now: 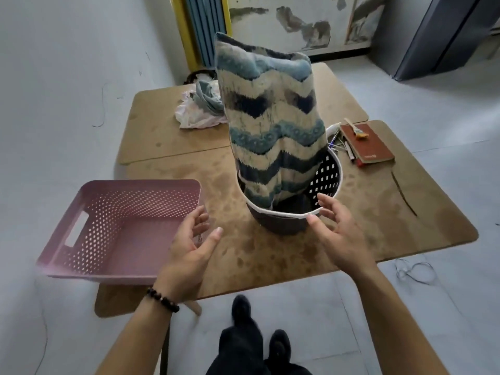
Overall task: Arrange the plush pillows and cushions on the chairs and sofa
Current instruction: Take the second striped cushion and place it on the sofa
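Note:
A plush cushion (270, 112) with blue, navy and cream zigzag stripes stands upright, its lower end stuck into a round dark perforated basket (328, 177) with a white rim on the wooden table (378, 212). My right hand (338, 234) hovers open at the basket's near rim, fingertips close to it. Just left of the basket and over the table's front edge, my left hand (192, 250) is open too, with a bead bracelet on its wrist. Neither hand holds anything.
A pink perforated crate (94, 217) overhangs the table's front left corner. Crumpled cloths (200, 109) lie at the back left. A brown notebook (368, 144) with a small brush and pens sits right of the basket. My dark shoes stand on the pale floor below.

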